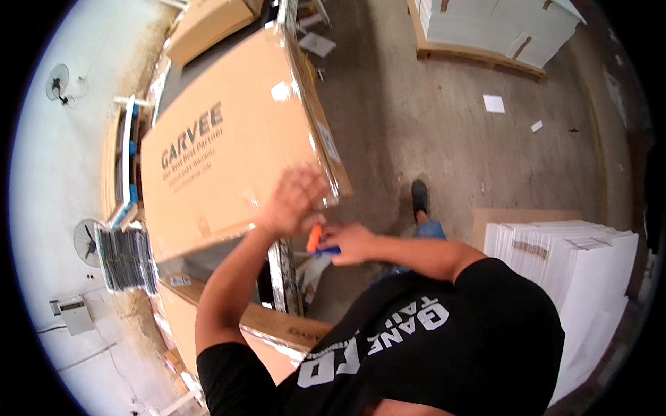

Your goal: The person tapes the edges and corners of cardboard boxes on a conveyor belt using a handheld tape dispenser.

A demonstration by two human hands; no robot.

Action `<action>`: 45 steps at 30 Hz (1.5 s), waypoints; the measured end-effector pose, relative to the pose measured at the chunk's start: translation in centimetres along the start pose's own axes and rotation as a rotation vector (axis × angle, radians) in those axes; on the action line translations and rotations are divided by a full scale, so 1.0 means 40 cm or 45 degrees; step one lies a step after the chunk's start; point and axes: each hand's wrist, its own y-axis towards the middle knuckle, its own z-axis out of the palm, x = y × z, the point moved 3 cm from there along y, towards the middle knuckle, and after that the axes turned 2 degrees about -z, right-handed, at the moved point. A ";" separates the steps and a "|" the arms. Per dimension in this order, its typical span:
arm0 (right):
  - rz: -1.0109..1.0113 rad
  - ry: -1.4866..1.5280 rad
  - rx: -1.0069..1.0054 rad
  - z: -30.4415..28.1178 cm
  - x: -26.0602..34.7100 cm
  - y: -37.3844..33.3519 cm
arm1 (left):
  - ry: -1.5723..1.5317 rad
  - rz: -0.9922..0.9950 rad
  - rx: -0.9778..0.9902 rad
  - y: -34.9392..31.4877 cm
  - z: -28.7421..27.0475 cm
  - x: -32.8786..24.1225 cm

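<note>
A large brown cardboard box (243, 139) with dark printing and clear tape along its edges lies on a conveyor at the left. My left hand (295, 197) is over its near right corner, fingers stretched out, and appears to rest on the cardboard. Just beside that corner, my right hand (350, 243) is closed around a small orange-and-blue hand tool (315, 238). The orange part points toward the box and a blue part shows under my fingers. My grip hides the rest, so its exact kind cannot be made out.
Another carton (211, 28) sits farther along the conveyor, and a taped box (288, 326) is close by my left arm. White stacked sheets (562, 270) stand at my right. A loaded wooden pallet (479, 59) is at the far right, with paper scraps (494, 104) on the floor.
</note>
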 end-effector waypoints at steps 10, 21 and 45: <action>0.448 0.519 -0.477 -0.300 -0.288 -0.340 | -0.197 0.368 0.536 0.284 -0.009 0.130; 0.735 0.445 -1.247 -0.671 -0.530 -0.460 | 0.481 -0.329 0.612 0.640 -0.028 0.733; 0.220 1.553 -0.793 -1.175 -0.646 0.603 | -0.416 -2.863 -2.142 -0.332 0.138 -0.060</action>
